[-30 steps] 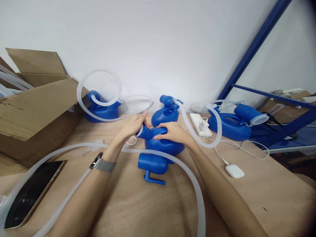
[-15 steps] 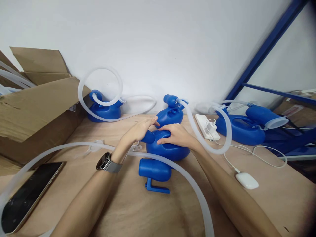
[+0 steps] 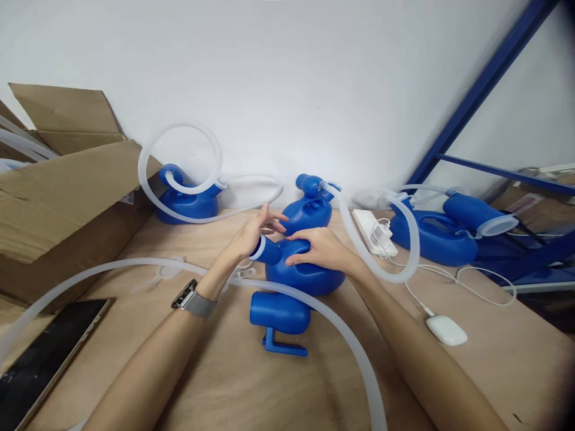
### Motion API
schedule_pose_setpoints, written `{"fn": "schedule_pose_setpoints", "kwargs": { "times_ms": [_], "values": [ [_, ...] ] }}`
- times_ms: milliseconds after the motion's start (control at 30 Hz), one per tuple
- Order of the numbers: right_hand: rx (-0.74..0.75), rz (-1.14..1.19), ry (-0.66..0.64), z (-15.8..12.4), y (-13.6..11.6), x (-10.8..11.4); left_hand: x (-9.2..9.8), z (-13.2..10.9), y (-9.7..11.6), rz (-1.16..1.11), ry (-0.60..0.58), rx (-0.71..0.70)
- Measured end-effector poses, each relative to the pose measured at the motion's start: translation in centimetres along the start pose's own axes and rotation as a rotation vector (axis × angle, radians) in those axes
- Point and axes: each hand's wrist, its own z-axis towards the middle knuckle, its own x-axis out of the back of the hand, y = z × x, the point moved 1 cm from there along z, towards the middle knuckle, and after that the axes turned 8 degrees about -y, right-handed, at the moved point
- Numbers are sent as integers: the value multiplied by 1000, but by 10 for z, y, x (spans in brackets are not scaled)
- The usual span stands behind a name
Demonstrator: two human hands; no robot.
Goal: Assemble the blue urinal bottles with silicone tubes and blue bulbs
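A blue plastic urinal bottle lies on the table in front of me, its neck pointing left with a white ring at the mouth. My right hand grips the bottle's top from the right, fingers curled at the handle. Beside the mouth is my left hand, its fingers stretched out and apart; whether the palm touches the ring I cannot tell. Just nearer to me lies a loose blue cup-shaped part with an L-shaped arm. A clear hose curves between that part and the bottle. Small clear plastic pieces lie under my left wrist.
Several more blue bottles with hoses stand along the wall, one bottle at left, another behind mine. An open carton and a phone are left. At right are a power strip and a white charging case.
My left hand has moved slightly left off the bottle's neck and its fingers have spread, so the white ring now shows. My right hand stays on the bottle.
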Motion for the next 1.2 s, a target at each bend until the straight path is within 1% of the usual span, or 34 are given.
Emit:
{"fn": "schedule_pose_setpoints", "kwargs": {
  "times_ms": [67,100,167,267,333,400,467,567,633,667,700,733,767,800,867,933,1000,1033,1100,1167,1200],
  "values": [
    [-7,7,-2,-1,-1,1,6,0,-4,161,142,46],
    [-7,5,-6,-2,-1,1,11,-1,-6,260,182,84],
    [-10,-4,-13,-3,0,3,25,-6,-10,442,186,180],
    [-50,-22,1,-4,5,7,44,-19,-18,628,75,335],
    [-107,-33,33,-5,10,10,48,-29,-23,751,-32,444],
    [-146,-39,76,-5,14,11,44,-35,-29,853,-140,527],
    [-142,-53,125,-6,16,12,36,-37,-34,935,-218,574],
    [-18,-6,209,-10,6,17,26,-34,-39,1024,-261,599],
    [122,136,212,-16,-14,23,25,-32,-41,1055,-260,591],
    [197,222,166,-21,-26,25,27,-33,-42,1064,-250,578],
    [260,282,77,-26,-40,26,30,-33,-41,1071,-233,558],
    [315,297,-63,-31,-54,25,33,-35,-39,1076,-208,532],
    [359,256,-232,-36,-67,22,37,-36,-36,1080,-176,501],
    [379,151,-338,-41,-78,17,42,-37,-32,1082,-140,463],
    [371,-87,-424,-46,-90,2,51,-40,-19,1074,-70,378],
    [316,-234,-454,-45,-92,-15,57,-43,-3,1053,-20,299],
    [264,-274,-494,-40,-88,-27,60,-47,14,1011,10,232],
    [254,-272,-512,-38,-85,-29,61,-50,23,972,21,200],
    [255,-242,-542,-35,-80,-25,60,-59,41,854,31,140],
    [256,-160,-544,-34,-74,-10,58,-70,58,743,3,99],
    [249,-104,-522,-35,-71,0,57,-75,66,699,-17,84]
  ]
}}
